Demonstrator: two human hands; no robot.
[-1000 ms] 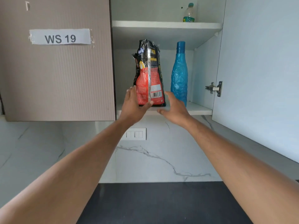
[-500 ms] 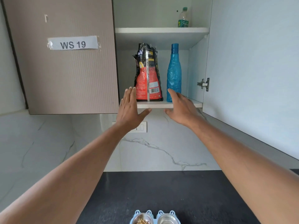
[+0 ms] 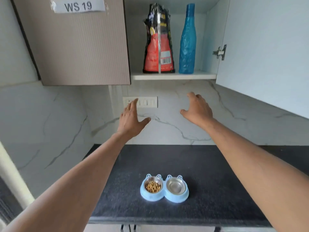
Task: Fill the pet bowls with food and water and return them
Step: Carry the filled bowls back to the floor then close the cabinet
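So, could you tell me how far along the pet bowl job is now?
Done: kibble fills the left bowl, and the food bag stands on the cupboard shelf. In hand: nothing; left hand and right hand are open. Left: the right bowl looks dry; the blue bottle waits shelved.

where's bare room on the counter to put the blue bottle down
The black counter is bare between the double pet bowl and the marble wall, and on both sides of the bowl. The cabinet shelf is crowded: food bag beside blue bottle.

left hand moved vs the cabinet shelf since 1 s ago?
Yes. The left hand dropped from the food bag at the shelf edge to below it.
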